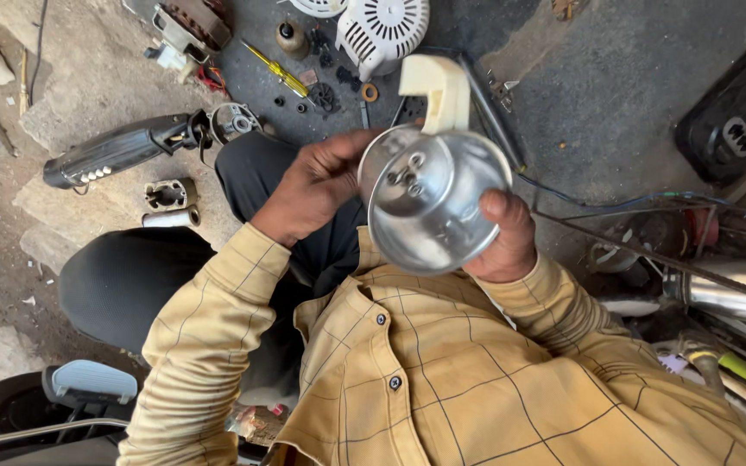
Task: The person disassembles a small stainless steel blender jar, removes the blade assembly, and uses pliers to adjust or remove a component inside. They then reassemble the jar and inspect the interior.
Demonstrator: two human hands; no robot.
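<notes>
Between the two hands, held up over the lap, sits a shiny steel jar (pixel 433 203) with its open mouth turned toward the camera. The left hand (pixel 312 185) grips the jar's rim from the left, fingers curled over the edge near the bottom plate, while the right hand (pixel 502 237) clasps the lower right wall, thumb pressed on the rim. Inside, the round base shows a few small bolt heads and holes near the centre, and the polished wall mirrors them. A cream plastic handle (pixel 438 91) sticks out from the far side of the jar, pointing away from the body. Yellow checked sleeves (pixel 218 319) run back from both wrists to the shirt, with dark trousers (pixel 131 276) below the left arm. Beyond the jar, the grey ground (pixel 597 95) is crowded: a white vented motor cover (pixel 382 30), a yellow-handled screwdriver (pixel 278 71), and a black power tool body (pixel 118 151) lie near the knee. On the right, wires (pixel 649 203) and another steel vessel (pixel 731 285) press close, leaving little free floor; the air just above the lap is the clearest room around the jar.
</notes>
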